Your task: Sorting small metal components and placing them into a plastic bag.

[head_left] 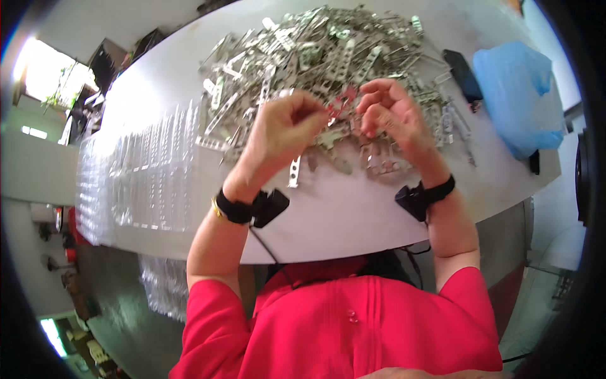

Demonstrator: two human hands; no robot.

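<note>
A big heap of flat, shiny metal parts [297, 54], many punched with holes, covers the back middle of the table. My left hand [284, 126] is closed in a pinch at the heap's near edge. At its fingertips is a small metal part [341, 104] with a reddish sheen; its exact shape is blurred. Just to the right, my right hand [398, 117] has curved fingers held apart, with nothing visible in them. One perforated strip [294, 172] lies below my left hand. Near my right wrist lie more flat pieces [382, 161], reflecting red.
Clear plastic trays [151, 170] with rows of slots are stacked at the left of the white table [341, 221]. A blue plastic bag [521, 95] sits at the right, beside a black case [464, 76]. A bundle in clear plastic [163, 287] is below the table's left edge.
</note>
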